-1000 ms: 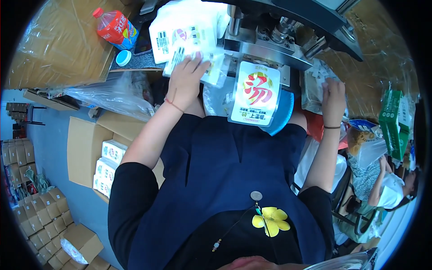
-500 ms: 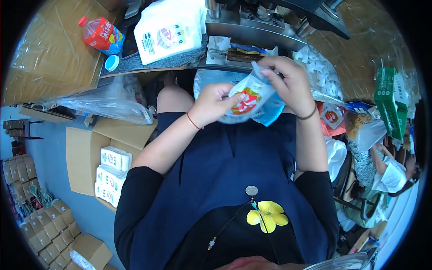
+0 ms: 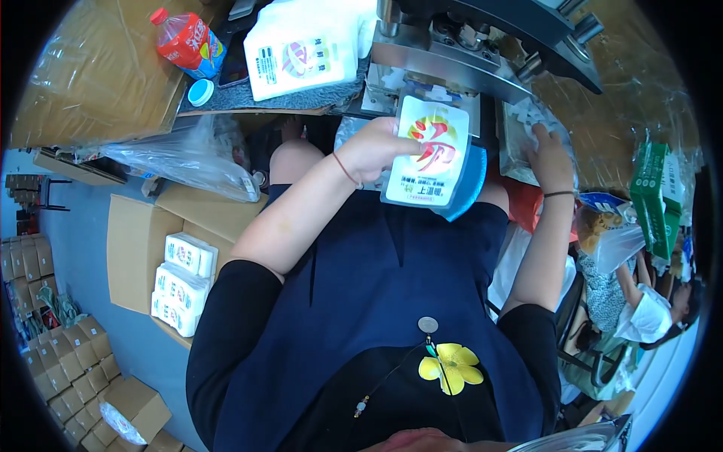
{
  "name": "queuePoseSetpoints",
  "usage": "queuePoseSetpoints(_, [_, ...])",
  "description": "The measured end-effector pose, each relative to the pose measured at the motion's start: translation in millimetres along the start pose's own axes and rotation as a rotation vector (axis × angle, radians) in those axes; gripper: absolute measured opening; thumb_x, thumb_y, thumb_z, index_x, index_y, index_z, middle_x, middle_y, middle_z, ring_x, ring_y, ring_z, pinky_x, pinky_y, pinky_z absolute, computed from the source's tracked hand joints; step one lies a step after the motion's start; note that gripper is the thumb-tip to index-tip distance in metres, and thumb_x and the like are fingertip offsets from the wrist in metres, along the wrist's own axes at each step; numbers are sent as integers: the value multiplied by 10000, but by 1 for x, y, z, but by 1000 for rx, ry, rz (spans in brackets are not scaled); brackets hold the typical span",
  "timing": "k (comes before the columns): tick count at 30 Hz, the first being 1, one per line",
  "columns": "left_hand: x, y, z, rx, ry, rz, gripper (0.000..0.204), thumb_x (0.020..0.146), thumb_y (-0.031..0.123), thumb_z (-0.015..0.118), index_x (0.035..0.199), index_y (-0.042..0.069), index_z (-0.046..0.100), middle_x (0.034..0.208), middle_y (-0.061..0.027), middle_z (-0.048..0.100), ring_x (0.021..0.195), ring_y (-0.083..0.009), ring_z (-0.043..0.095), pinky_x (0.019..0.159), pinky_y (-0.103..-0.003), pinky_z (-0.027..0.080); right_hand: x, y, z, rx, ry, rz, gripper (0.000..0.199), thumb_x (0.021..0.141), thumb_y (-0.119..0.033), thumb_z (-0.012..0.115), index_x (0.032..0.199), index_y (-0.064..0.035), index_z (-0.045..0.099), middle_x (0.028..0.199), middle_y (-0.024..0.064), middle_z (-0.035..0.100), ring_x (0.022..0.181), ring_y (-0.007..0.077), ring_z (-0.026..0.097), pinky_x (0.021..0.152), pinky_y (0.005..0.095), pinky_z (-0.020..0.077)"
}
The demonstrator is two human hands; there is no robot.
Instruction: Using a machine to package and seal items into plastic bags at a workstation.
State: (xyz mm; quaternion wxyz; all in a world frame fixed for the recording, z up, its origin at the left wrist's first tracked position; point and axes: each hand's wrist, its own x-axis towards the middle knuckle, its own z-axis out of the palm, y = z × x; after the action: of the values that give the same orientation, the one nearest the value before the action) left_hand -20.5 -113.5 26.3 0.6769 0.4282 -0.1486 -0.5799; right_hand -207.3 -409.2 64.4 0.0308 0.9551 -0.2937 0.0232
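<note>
My left hand [image 3: 380, 151] grips a flat white pouch [image 3: 431, 162] with a printed red, yellow and green design, its thumb lying over the front. The pouch is upright and faces up towards me over my lap. A blue plastic sheet [image 3: 472, 184] shows behind its right side. To the right, my right hand [image 3: 553, 162] reaches to a clear plastic bag of small white pieces [image 3: 525, 117]. Its fingers are curled in at the pieces; what they pinch, if anything, is too small to tell. Just beyond the pouch stands a metal press machine [image 3: 444, 64].
On the bench at left are a stack of white printed pouches [image 3: 301, 68], a red-capped drink bottle [image 3: 190, 45] and a blue cap [image 3: 201, 92]. An open carton [image 3: 129, 248] holds white packs. A green box [image 3: 649, 188] and a seated person [image 3: 644, 313] are at right.
My right hand has left the pouch and moved right to the white pieces. The left hand now holds the pouch alone, turned so its printed front faces me. The view has shifted slightly.
</note>
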Motion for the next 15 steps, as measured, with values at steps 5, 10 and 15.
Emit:
queuePoseSetpoints(5, [1, 3, -1, 193, 116, 265, 384, 876, 94, 716, 1211, -42, 586, 1144, -155, 688, 1027, -217, 690, 893, -352, 555, 4, -10, 8, 55, 154, -87, 236, 836, -164, 693, 1054, -125, 612, 1019, 146, 625, 911, 379, 646, 748, 485, 524])
queuePoseSetpoints(10, [-19, 59, -83, 1914, 1091, 892, 650, 904, 367, 672, 1419, 51, 429, 1474, -286, 379, 1344, -457, 406, 1054, -547, 384, -6, -6, 7, 244, 548, -212, 192, 905, -123, 639, 1065, -36, 577, 955, 174, 611, 890, 365, 616, 766, 424, 493])
queuePoseSetpoints(15, [-61, 25, -99, 1999, 532, 732, 446, 921, 207, 637, 1341, 70, 579, 1288, -223, 608, 1234, -377, 565, 1023, -451, 453, -28, -33, -12, 746, 372, -23, 129, 956, -115, 586, 1022, -4, 596, 934, 180, 600, 886, 309, 625, 790, 388, 493])
